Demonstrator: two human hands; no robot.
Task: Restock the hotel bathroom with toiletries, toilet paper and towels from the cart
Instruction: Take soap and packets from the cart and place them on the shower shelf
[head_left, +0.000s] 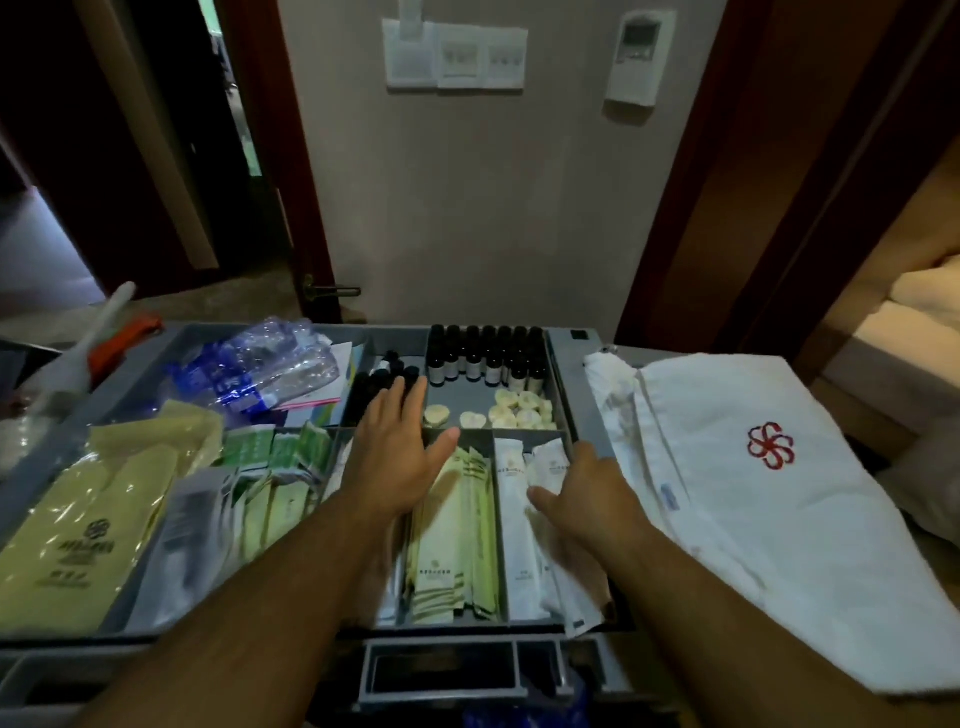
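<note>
Toiletries: sorted in the tray. Steady packets with the left grip, open and flat over the tray's middle. Lift one white sachet by the tray's right wall with the right grip, perhaps pinching already; cannot tell.

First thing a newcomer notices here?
The left hand spreads open over the middle of the grey tray, the right hand rests on white sachets in its near-right compartment. Rows of dark bottles stand at the tray's back. Right of it lies a white towel with a red emblem.
</note>
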